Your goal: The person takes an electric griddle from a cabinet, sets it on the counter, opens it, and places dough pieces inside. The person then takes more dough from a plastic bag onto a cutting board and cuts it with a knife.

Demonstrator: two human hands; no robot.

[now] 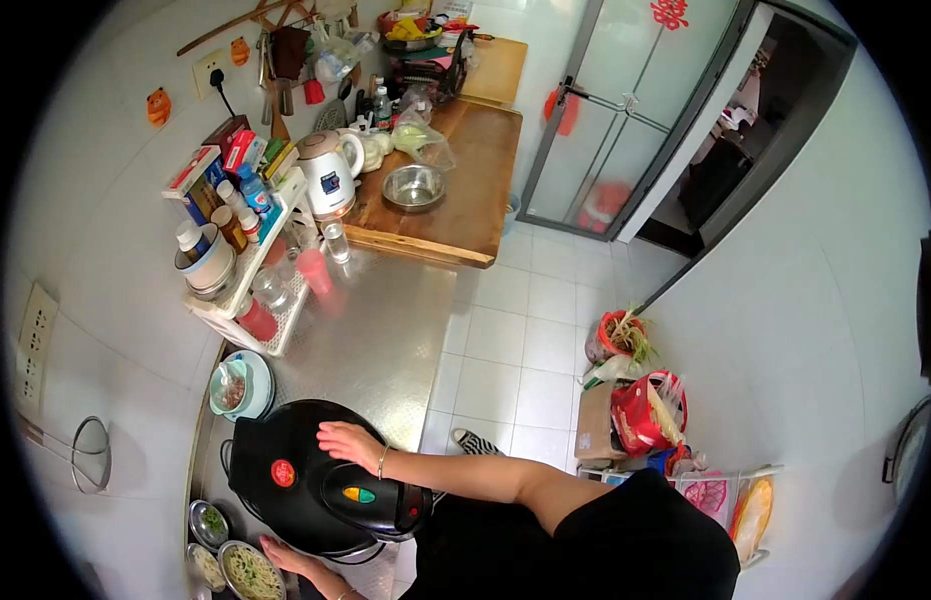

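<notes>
Steel counter [380, 330] holds the black appliance [310, 490] beneath your right hand [353, 445], fingers extended, unclenched; your left hand [293, 562] sits between it and a food bowl [242, 544], grip unclear.

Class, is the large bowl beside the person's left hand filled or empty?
Filled: pale shreds and green bits show inside the bowl.

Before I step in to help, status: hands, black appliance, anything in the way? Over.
Right hand open over black appliance. Left hand open beside food bowl. Appliance on metal counter. Bowl close by, may crowd that side.
</notes>
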